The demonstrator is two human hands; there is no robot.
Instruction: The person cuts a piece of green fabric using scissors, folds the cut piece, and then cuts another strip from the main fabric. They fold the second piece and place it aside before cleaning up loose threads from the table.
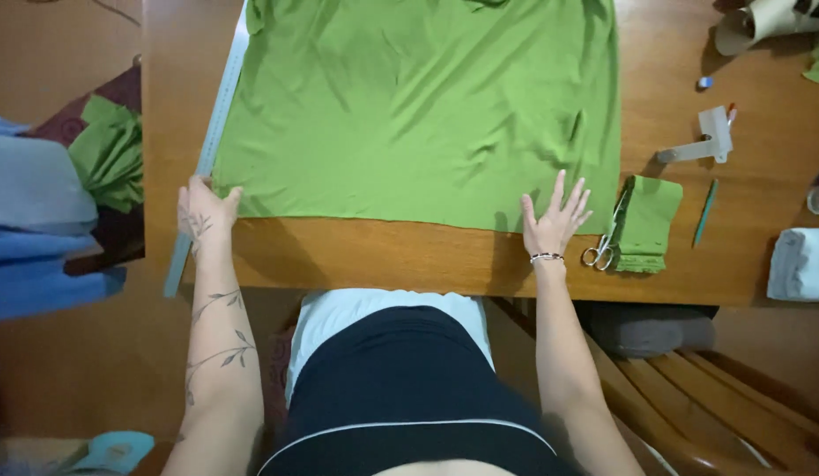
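Note:
A large green cloth lies spread flat on the wooden table. My left hand rests on the cloth's near left corner, touching the long metal ruler that runs along the cloth's left edge. My right hand lies flat with fingers spread on the cloth's near right edge. Neither hand holds anything.
Scissors lie beside a folded green piece right of my right hand. Further right are a teal pencil, a clear plastic tool and a folded grey cloth. Blue and green fabrics pile up at the left. A wooden chair stands at lower right.

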